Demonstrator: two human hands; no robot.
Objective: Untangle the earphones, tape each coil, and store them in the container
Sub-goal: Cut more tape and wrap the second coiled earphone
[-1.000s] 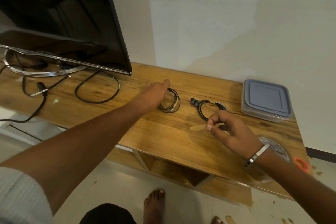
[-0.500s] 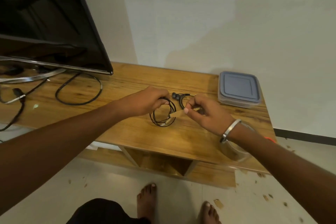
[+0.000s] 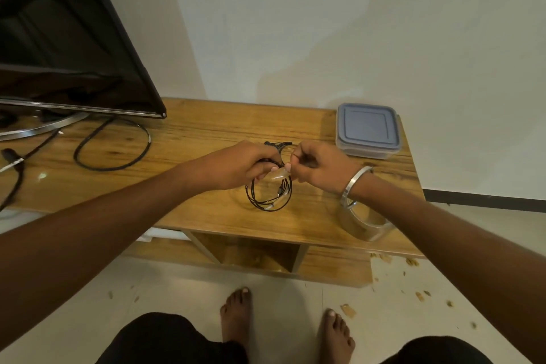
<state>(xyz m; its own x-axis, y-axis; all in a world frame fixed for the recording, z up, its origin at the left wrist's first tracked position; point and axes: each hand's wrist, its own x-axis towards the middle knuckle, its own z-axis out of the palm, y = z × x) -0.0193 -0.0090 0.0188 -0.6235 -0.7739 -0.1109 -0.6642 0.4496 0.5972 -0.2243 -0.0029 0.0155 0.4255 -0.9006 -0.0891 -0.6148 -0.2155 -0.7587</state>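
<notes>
Our left hand [image 3: 236, 165] grips the earphone coil [image 3: 269, 192]; our right hand [image 3: 317, 167] pinches tape [image 3: 279, 175] beside it; we should wrap snugly.

The left hand [image 3: 236, 165] grips the top of a black coiled earphone [image 3: 269, 195], its loop hanging just over the wooden table [image 3: 189, 139]; the right hand [image 3: 319, 168] pinches a strip of tape [image 3: 279, 175] against the coil; a lidded container [image 3: 367, 130] sits near the right edge; a tape roll [image 3: 365, 223] lies under the right wrist; a television [image 3: 68, 47] stands at left.
</notes>
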